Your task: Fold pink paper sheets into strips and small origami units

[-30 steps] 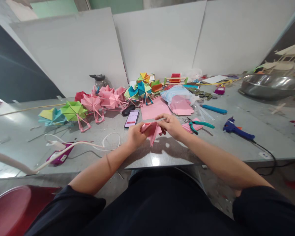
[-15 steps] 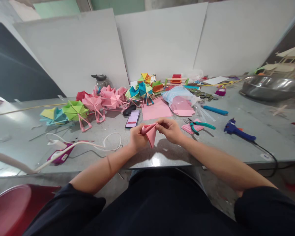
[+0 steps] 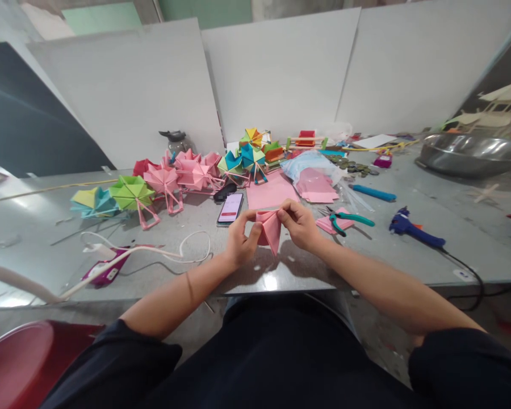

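Between my two hands, above the front of the table, is a folded pink paper (image 3: 271,232) with a point hanging down. My left hand (image 3: 242,238) is closed on its left side, thumb lying across the front. Finger and thumb of my right hand (image 3: 298,224) pinch its upper right corner. Just beyond lies a flat sheet of pink paper (image 3: 269,190), with a phone (image 3: 230,209) to its left. To the right, teal-handled pliers (image 3: 344,218) rest on small folded pink pieces (image 3: 329,224).
Several folded paper wheels, including a green one (image 3: 132,192), stand at the left. A white cable (image 3: 140,249) crosses the left front. Right of the pliers lie a blue glue gun (image 3: 415,228) and a blue cutter (image 3: 373,192). A metal basin (image 3: 464,156) stands far right.
The folded paper has moved slightly right and now shows a wider front. My left thumb has come onto its face, and my right hand still pinches the corner.
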A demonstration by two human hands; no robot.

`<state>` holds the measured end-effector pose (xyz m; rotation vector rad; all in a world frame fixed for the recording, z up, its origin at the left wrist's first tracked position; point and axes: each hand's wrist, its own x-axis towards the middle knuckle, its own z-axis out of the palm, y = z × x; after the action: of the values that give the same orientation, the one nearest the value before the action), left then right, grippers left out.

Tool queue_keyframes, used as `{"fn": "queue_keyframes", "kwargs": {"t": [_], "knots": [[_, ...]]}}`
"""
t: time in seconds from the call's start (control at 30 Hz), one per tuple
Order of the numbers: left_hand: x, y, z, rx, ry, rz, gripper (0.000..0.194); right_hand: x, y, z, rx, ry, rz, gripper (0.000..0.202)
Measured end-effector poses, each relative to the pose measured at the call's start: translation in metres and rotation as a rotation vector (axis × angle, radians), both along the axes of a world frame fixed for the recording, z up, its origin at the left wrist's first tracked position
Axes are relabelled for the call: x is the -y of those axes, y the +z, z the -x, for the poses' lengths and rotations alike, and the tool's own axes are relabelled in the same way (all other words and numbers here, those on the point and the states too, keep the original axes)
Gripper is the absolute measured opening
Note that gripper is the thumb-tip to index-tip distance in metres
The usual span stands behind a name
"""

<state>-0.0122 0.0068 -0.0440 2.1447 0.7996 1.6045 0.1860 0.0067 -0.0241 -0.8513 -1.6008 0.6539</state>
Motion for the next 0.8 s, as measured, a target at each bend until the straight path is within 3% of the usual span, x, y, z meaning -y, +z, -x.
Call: {"fn": "queue_keyframes", "kwargs": {"t": [0.17,0.37,0.63,0.8], "knots": [[0.003,0.003,0.002,-0.07,0.059,-0.019,0.028,0.006,-0.005,0.006,-0.031,-0.071,-0.067,0.059],[0.003,-0.002,0.0,-0.119,0.016,-0.081,0.018,0.009,-0.013,0.012,-0.082,-0.169,-0.142,0.056],[0.007,0.003,-0.001,-0.049,0.093,-0.066,0.026,0.004,-0.02,0.009,-0.038,-0.138,-0.119,0.052],[0.008,0.006,0.0,-0.091,0.131,-0.01,0.028,0.003,-0.023,0.009,-0.009,-0.191,-0.141,0.049]]}}
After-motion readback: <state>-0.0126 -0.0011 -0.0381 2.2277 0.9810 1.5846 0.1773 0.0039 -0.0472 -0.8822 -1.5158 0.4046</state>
